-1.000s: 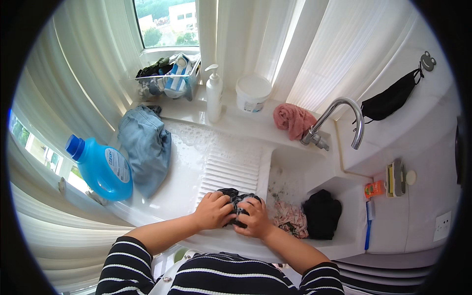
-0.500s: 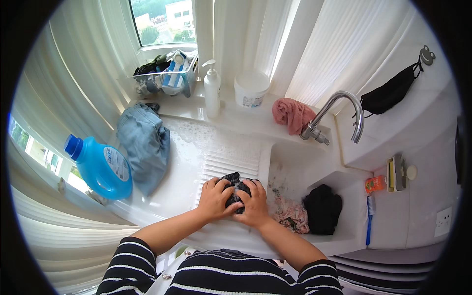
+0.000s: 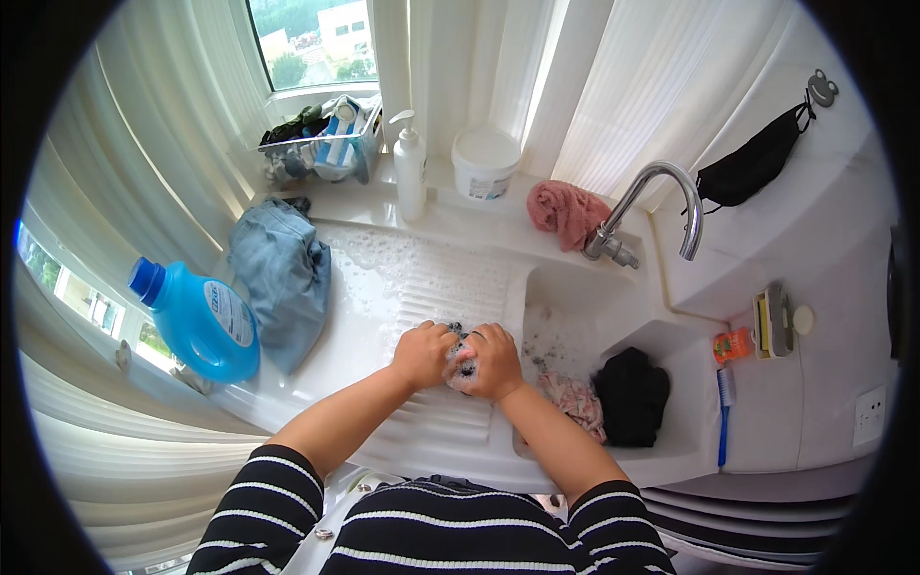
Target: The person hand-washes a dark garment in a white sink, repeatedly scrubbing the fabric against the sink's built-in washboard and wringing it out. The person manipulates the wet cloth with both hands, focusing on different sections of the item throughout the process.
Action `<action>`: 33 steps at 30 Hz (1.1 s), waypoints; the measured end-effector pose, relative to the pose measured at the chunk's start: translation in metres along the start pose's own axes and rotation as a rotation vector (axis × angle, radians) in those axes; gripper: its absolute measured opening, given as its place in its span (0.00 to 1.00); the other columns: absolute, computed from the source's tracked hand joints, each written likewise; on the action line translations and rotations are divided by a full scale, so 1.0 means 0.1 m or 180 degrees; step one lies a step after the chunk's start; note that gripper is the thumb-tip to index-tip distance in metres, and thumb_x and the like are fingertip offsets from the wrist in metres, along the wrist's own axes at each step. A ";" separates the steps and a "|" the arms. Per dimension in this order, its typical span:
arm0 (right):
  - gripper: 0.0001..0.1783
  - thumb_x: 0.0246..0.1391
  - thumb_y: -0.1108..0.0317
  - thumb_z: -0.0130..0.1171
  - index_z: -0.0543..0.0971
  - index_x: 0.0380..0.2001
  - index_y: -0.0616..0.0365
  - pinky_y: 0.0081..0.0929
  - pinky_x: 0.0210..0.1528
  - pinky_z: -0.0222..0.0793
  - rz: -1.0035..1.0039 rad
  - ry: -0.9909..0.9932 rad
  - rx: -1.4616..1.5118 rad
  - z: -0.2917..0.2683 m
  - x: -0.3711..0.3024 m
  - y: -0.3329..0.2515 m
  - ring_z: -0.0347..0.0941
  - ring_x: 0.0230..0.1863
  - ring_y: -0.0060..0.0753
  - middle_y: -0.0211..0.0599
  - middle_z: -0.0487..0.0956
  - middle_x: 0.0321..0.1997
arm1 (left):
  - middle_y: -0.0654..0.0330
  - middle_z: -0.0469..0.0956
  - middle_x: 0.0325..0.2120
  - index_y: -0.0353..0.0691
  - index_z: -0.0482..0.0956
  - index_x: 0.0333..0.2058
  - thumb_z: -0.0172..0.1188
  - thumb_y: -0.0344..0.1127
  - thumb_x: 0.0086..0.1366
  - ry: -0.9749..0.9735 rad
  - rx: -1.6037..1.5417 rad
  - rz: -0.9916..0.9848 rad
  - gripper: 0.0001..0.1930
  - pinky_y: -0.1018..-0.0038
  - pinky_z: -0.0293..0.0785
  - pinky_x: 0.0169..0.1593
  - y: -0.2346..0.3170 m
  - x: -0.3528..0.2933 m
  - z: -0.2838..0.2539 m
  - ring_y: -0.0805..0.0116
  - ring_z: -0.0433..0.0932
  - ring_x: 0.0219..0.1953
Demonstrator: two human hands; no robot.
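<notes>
Both hands are clenched together around a soapy black cloth, mostly hidden inside my fingers, with white suds between them. My left hand grips its left side and my right hand its right side. Under them lies the ribbed washboard, part of the white sink top. In the basin to the right lie a pink patterned cloth and a black garment. Dark-flecked suds dot the basin floor.
At left stand a blue detergent bottle and light-blue denim. Along the back are a clear bin, pump bottle, white tub, pink towel and curved faucet. A blue brush hangs at right.
My fingers have closed from spread over the black cloth to clenched around it. The cloth is bunched smaller, with more foam showing. The view has shifted slightly.
</notes>
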State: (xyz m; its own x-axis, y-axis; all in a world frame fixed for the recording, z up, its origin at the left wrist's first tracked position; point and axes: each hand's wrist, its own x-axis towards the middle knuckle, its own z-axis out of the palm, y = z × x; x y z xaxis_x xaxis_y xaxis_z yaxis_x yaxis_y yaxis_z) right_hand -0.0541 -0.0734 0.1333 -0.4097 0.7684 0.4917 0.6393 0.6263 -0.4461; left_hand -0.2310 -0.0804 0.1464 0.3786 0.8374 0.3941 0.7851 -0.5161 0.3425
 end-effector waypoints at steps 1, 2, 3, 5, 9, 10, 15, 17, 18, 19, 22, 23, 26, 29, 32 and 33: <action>0.21 0.29 0.55 0.68 0.74 0.27 0.54 0.41 0.41 0.66 0.0032 -0.0073 0.0019 -0.02 0.02 -0.01 0.70 0.40 0.44 0.36 0.73 0.35 | 0.60 0.75 0.24 0.43 0.77 0.24 0.66 0.49 0.56 0.0048 -0.0025 -0.0068 0.15 0.63 0.72 0.29 0.00 0.01 0.02 0.57 0.75 0.28; 0.22 0.28 0.56 0.69 0.73 0.27 0.54 0.41 0.41 0.66 0.0065 -0.0146 0.0038 -0.04 0.03 -0.03 0.69 0.40 0.46 0.37 0.73 0.34 | 0.60 0.76 0.24 0.43 0.77 0.24 0.65 0.50 0.57 -0.0006 0.0029 -0.0104 0.16 0.62 0.73 0.29 -0.01 0.01 0.03 0.57 0.75 0.28; 0.22 0.27 0.56 0.70 0.73 0.27 0.54 0.40 0.41 0.67 0.0100 -0.0206 0.0053 -0.07 0.03 -0.05 0.69 0.39 0.47 0.38 0.73 0.34 | 0.59 0.77 0.25 0.43 0.78 0.24 0.64 0.51 0.58 -0.0059 0.0086 -0.0129 0.16 0.62 0.73 0.29 -0.01 0.02 0.03 0.57 0.76 0.28; 0.22 0.27 0.57 0.70 0.73 0.28 0.54 0.41 0.42 0.67 0.0118 -0.0055 0.0080 -0.07 0.03 -0.08 0.70 0.39 0.47 0.38 0.73 0.34 | 0.58 0.77 0.25 0.43 0.79 0.25 0.63 0.53 0.59 -0.0173 0.0154 -0.0230 0.18 0.61 0.73 0.30 0.00 0.05 0.01 0.56 0.77 0.29; 0.23 0.29 0.57 0.72 0.75 0.30 0.53 0.41 0.44 0.68 0.0366 0.0150 -0.0086 -0.14 -0.08 -0.19 0.70 0.40 0.46 0.37 0.74 0.35 | 0.54 0.78 0.24 0.41 0.79 0.24 0.63 0.57 0.58 -0.0422 0.0183 -0.0671 0.23 0.61 0.75 0.32 0.14 0.08 -0.13 0.53 0.79 0.31; 0.23 0.31 0.56 0.72 0.76 0.31 0.53 0.42 0.45 0.68 0.0408 0.0138 -0.0069 -0.17 -0.14 -0.20 0.70 0.42 0.45 0.37 0.74 0.36 | 0.53 0.79 0.24 0.40 0.79 0.23 0.63 0.59 0.58 -0.0483 0.0176 -0.0813 0.24 0.61 0.75 0.32 0.20 0.09 -0.19 0.52 0.79 0.31; 0.25 0.42 0.50 0.72 0.79 0.38 0.55 0.39 0.48 0.70 0.1273 -0.0072 0.0830 -0.50 -0.50 -0.19 0.74 0.44 0.47 0.42 0.77 0.42 | 0.51 0.81 0.31 0.35 0.80 0.34 0.64 0.59 0.60 -0.0987 -0.1664 -0.2250 0.27 0.67 0.76 0.35 0.30 0.12 -0.31 0.58 0.82 0.31; 0.29 0.47 0.47 0.71 0.79 0.41 0.61 0.34 0.47 0.73 0.2358 -0.0299 0.1444 -0.73 -0.54 -0.08 0.78 0.44 0.43 0.44 0.80 0.45 | 0.55 0.80 0.28 0.33 0.79 0.36 0.63 0.56 0.63 -0.0526 -0.3353 -0.3176 0.26 0.67 0.76 0.35 0.28 0.13 -0.24 0.61 0.81 0.31; 0.29 0.51 0.47 0.68 0.78 0.43 0.63 0.36 0.47 0.73 0.2846 0.0356 0.2181 -0.71 -0.65 0.10 0.78 0.43 0.42 0.43 0.81 0.46 | 0.58 0.79 0.29 0.32 0.77 0.38 0.63 0.51 0.65 -0.0170 -0.4196 -0.3368 0.23 0.69 0.76 0.35 0.24 0.16 -0.18 0.66 0.80 0.31; 0.30 0.54 0.46 0.66 0.77 0.45 0.65 0.37 0.47 0.74 0.3276 0.1029 0.2921 -0.67 -0.74 0.28 0.79 0.43 0.41 0.42 0.81 0.47 | 0.55 0.79 0.33 0.32 0.76 0.41 0.58 0.49 0.69 0.0105 -0.4673 -0.3578 0.21 0.67 0.79 0.39 0.07 0.16 -0.06 0.62 0.81 0.33; 0.28 0.60 0.46 0.59 0.74 0.53 0.58 0.50 0.56 0.71 0.4172 0.1972 0.5023 -1.00 -0.92 0.70 0.76 0.53 0.48 0.41 0.78 0.53 | 0.50 0.78 0.42 0.31 0.73 0.47 0.48 0.47 0.74 0.0793 -0.5510 -0.3931 0.20 0.59 0.79 0.50 -0.12 0.26 -0.03 0.56 0.80 0.43; 0.30 0.60 0.45 0.58 0.73 0.54 0.58 0.57 0.61 0.66 0.4231 0.2144 0.5050 -1.05 -1.03 0.84 0.72 0.58 0.49 0.44 0.76 0.57 | 0.49 0.77 0.46 0.31 0.71 0.49 0.44 0.47 0.76 0.1016 -0.5633 -0.4123 0.21 0.56 0.78 0.53 -0.12 0.32 -0.06 0.54 0.79 0.47; 0.34 0.62 0.46 0.56 0.67 0.61 0.59 0.58 0.64 0.62 0.4482 0.2587 0.4854 -1.30 -1.13 0.97 0.68 0.62 0.53 0.48 0.70 0.64 | 0.47 0.73 0.52 0.30 0.67 0.54 0.38 0.48 0.77 0.1202 -0.5830 -0.4180 0.24 0.53 0.70 0.62 -0.13 0.52 -0.08 0.51 0.75 0.54; 0.35 0.64 0.50 0.55 0.62 0.65 0.60 0.58 0.66 0.58 0.4858 0.2583 0.4352 -1.48 -1.06 1.10 0.63 0.66 0.53 0.49 0.65 0.67 | 0.48 0.74 0.52 0.30 0.66 0.55 0.37 0.46 0.78 0.0918 -0.6059 -0.3827 0.23 0.56 0.67 0.64 0.01 0.78 0.08 0.53 0.73 0.55; 0.30 0.64 0.62 0.57 0.62 0.64 0.60 0.48 0.67 0.56 0.5151 0.2025 0.2424 -1.35 -0.94 1.40 0.59 0.69 0.50 0.48 0.60 0.70 | 0.54 0.75 0.51 0.34 0.68 0.55 0.44 0.43 0.76 0.0389 -0.5647 -0.2747 0.19 0.62 0.67 0.60 0.26 1.13 0.58 0.59 0.72 0.55; 0.29 0.60 0.65 0.59 0.63 0.62 0.58 0.46 0.65 0.59 0.4859 0.1843 0.1962 -1.12 -1.18 1.77 0.62 0.65 0.52 0.49 0.63 0.67 | 0.54 0.74 0.53 0.35 0.68 0.56 0.46 0.42 0.75 0.0193 -0.5085 -0.2722 0.19 0.64 0.65 0.62 0.46 1.25 0.62 0.58 0.72 0.56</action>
State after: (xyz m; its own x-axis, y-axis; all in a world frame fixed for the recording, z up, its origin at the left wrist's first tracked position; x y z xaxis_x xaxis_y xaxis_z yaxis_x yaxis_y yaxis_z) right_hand 0.1804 -0.0680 0.0796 0.6265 0.6096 -0.4857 -0.1796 -0.4935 -0.8510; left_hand -0.1175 0.0117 0.1587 0.1223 0.9473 -0.2962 -0.4566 0.3187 0.8306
